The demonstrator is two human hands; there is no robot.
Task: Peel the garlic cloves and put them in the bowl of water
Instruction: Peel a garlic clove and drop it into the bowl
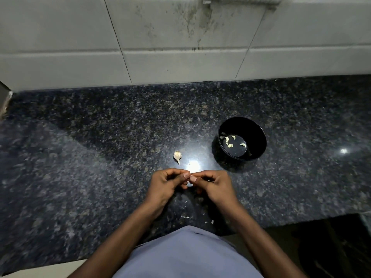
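1. Nearest to me is my light blue shirt (186,255), with both bare forearms reaching out over the counter (80,167), which is dark speckled granite.
2. A few tiny pale scraps of garlic skin (208,222) lie on the counter right at the near edge, just in front of my shirt.
3. My left hand (167,186) and right hand (212,187) meet in the middle, fingertips touching. Fingers on both are curled in, and together they pinch one small garlic clove (190,178). Honestly you can only see a pale sliver of it between my thumbs, so I can't tell how much skin is on it.
4. Just beyond my left hand, a bit to the left, sits a leftover garlic stem (177,156) with its papery base, lying on the counter by itself, next to a bright glare spot from the light.
5. Farther off to the right is the black bowl (259,137) with water in it. Several peeled cloves (229,141) are inside it, well apart from my hands.
6. At the far end is the tiled wall (180,47), grey-white, with some dark smudges up near the top.
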